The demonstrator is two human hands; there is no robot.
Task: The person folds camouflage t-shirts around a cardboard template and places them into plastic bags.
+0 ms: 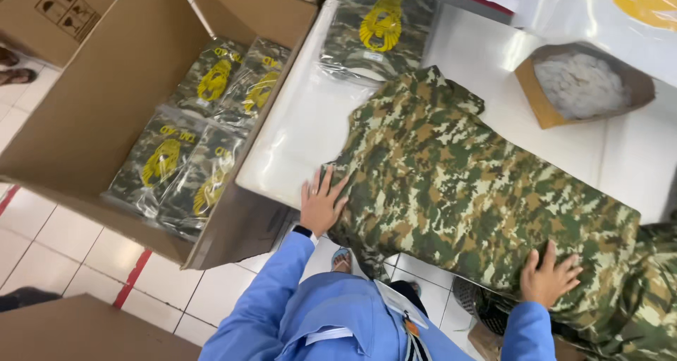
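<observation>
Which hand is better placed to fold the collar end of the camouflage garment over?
Probably the left hand: it lies flat at the camouflage garment edge nearer the collar; the right hand presses the far end.

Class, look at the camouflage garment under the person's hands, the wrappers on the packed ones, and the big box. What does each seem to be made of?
Camouflage garment: woven cloth, matte, seemingly; it creases softly under the left hand and right hand.
Wrappers: thin clear plastic film, glossy with glare and wrinkles.
Big box: brown cardboard, dull, with folded flaps.
</observation>
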